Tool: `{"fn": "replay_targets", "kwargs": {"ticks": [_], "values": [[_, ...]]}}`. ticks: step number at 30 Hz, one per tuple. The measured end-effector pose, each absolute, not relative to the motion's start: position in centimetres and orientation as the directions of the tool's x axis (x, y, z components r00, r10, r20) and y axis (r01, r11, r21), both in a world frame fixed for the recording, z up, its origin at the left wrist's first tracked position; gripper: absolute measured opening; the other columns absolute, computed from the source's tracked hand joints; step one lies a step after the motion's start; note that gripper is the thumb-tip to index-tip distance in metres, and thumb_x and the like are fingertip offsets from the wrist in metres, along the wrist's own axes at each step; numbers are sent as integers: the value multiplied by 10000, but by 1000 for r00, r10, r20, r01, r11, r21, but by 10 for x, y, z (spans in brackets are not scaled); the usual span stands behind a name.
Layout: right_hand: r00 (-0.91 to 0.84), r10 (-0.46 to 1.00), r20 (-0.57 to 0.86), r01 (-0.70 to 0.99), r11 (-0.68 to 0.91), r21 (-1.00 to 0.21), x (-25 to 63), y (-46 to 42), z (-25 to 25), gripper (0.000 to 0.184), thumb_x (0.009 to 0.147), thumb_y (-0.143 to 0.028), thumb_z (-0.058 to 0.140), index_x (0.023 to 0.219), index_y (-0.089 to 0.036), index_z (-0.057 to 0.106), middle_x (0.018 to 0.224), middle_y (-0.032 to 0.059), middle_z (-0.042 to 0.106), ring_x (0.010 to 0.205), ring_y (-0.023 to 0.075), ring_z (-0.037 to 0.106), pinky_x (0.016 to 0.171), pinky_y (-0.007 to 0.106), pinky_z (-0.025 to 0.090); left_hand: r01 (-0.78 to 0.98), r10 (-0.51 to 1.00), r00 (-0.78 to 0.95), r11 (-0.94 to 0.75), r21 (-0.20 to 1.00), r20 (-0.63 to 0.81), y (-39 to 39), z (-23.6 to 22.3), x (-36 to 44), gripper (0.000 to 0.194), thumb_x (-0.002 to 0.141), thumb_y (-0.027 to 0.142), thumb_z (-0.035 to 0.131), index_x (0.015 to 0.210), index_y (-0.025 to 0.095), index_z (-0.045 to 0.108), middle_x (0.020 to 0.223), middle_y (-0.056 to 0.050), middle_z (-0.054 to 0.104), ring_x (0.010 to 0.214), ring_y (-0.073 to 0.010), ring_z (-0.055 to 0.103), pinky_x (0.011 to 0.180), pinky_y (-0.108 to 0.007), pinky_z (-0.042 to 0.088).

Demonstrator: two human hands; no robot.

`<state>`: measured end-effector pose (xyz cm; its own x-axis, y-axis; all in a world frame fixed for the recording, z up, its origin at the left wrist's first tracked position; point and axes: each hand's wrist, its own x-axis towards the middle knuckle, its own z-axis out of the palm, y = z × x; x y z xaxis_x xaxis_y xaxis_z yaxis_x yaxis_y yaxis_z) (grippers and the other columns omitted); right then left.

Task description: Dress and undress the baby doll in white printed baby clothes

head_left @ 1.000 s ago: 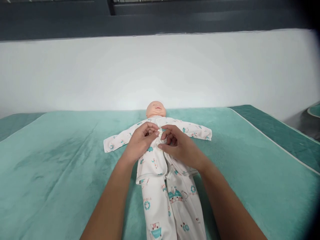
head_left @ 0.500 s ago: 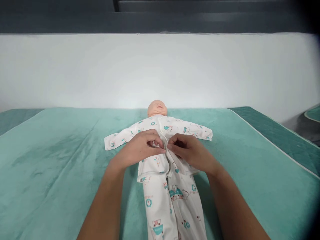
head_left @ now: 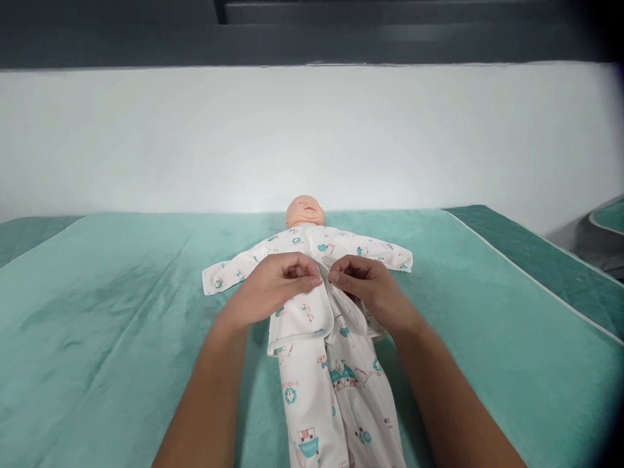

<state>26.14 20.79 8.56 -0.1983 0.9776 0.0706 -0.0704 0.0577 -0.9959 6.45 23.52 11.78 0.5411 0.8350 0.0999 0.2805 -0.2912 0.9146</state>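
Note:
A baby doll (head_left: 305,211) lies on its back, head toward the wall, arms spread. It wears a white printed baby shirt (head_left: 302,318) and matching pants (head_left: 316,403). My left hand (head_left: 287,279) pinches the left front edge of the shirt at mid-chest. Opposite it, my right hand (head_left: 363,283) pinches the right front edge, with a narrow gap between the fingertips. Below my hands the two front flaps part slightly at the hem. Any fastener between my fingers is too small to make out.
A green plush cover (head_left: 121,312) lies under the doll, with a darker green band (head_left: 536,266) at the right. Behind stands a white wall (head_left: 312,136) with a dark panel (head_left: 365,45) above it. A dark object with a green top (head_left: 609,218) sits at the far right.
Both hands stay at the shirt front. My left fingers have closed up toward the thumb, and my right hand has shifted slightly, lifting the right flap's edge a little more.

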Motion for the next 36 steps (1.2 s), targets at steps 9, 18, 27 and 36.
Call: {"fn": "replay_targets", "kwargs": {"ticks": [9, 18, 27, 36], "values": [[-121, 989, 80, -111, 66, -992, 254, 205, 87, 262, 768, -427, 741, 775, -185, 638, 592, -49, 507, 503, 73, 408, 477, 226, 326, 140, 852, 520, -156, 978, 62, 233, 119, 70, 144, 838, 339, 654, 810, 200, 679, 707, -21, 659, 653, -133, 584, 555, -239, 417], [-167, 984, 56, -73, 45, -996, 257, 208, 84, 256, 763, -424, 742, 818, -188, 660, 617, -35, 559, 523, 81, 483, 495, 223, 382, 99, 856, 516, -110, 989, 43, 236, 114, 71, 147, 793, 324, 711, 791, 196, 641, 691, -11, 653, 660, -131, 611, 607, -252, 471], [-347, 938, 24, -34, 13, -999, 269, 207, 89, 241, 791, -369, 726, 948, -191, 685, 722, -9, 630, 596, 96, 558, 579, 244, 460, 111, 817, 576, -102, 989, 19, 234, 117, 67, 178, 796, 316, 696, 893, 204, 597, 766, -18, 671, 747, -161, 662, 658, -268, 500], [-437, 898, 56, 11, 67, -998, 270, 204, 89, 193, 859, -307, 627, 1026, -211, 608, 781, 8, 643, 692, 141, 606, 636, 281, 483, 238, 858, 513, -170, 956, 25, 233, 114, 74, 213, 782, 368, 685, 897, 218, 588, 708, 15, 593, 682, -139, 576, 578, -239, 433]]}}
